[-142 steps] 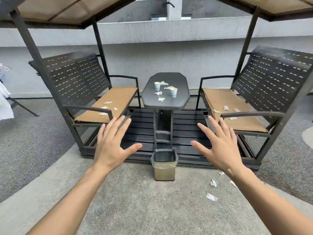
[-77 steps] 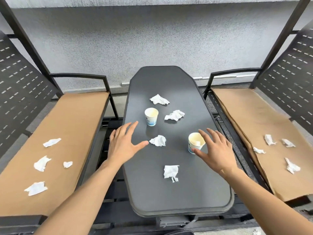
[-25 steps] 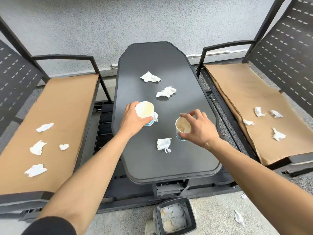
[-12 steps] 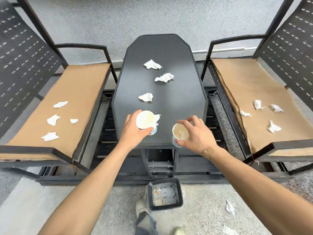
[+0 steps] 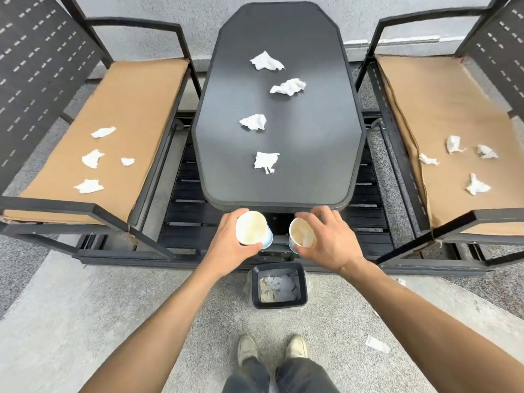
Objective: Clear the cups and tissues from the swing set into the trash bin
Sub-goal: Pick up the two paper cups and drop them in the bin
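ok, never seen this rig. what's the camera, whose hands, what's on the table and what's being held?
No robot here: a person wears a wide-angle head camera that looks down at their bare hands. The left hand has a grip on a white paper cup; the right hand holds a second white paper cup. Both cups are off the dark grey table, near the black square trash bin on the floor. Four crumpled white tissues lie on the table, and more on the tan bench cushions either side.
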`<state>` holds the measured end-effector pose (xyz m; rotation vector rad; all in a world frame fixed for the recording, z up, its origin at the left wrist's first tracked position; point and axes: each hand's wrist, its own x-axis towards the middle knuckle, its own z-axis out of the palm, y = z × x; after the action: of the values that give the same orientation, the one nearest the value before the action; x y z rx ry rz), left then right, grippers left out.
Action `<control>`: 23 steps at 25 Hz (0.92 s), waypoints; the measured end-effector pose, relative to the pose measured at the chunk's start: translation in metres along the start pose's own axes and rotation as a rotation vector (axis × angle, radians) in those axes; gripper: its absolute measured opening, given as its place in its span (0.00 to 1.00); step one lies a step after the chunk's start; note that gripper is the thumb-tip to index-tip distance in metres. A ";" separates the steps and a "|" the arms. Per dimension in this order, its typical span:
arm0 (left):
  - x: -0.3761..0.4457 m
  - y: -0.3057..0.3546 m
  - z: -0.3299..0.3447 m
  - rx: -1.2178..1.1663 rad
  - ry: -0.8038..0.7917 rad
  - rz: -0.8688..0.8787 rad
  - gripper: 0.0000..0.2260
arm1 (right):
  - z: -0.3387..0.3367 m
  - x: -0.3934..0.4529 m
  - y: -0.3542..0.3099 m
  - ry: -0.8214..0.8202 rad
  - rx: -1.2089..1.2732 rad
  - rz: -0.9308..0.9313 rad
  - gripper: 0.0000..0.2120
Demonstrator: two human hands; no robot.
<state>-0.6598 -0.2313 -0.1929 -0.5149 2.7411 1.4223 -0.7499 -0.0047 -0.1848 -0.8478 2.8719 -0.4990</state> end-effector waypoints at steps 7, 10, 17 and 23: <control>-0.011 -0.083 0.049 0.024 -0.079 -0.155 0.36 | 0.090 -0.013 0.013 -0.091 0.003 0.103 0.33; -0.002 -0.125 0.088 0.096 -0.092 -0.200 0.38 | 0.137 -0.019 0.032 -0.184 -0.023 0.144 0.34; 0.019 -0.237 0.196 0.204 -0.137 -0.228 0.40 | 0.280 -0.026 0.079 -0.284 -0.007 0.289 0.34; 0.042 -0.319 0.264 0.517 -0.171 -0.318 0.41 | 0.390 -0.027 0.105 -0.376 -0.023 0.332 0.34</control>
<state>-0.6431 -0.2027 -0.6081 -0.7128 2.5881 0.6246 -0.7062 -0.0167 -0.5872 -0.3974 2.5935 -0.2382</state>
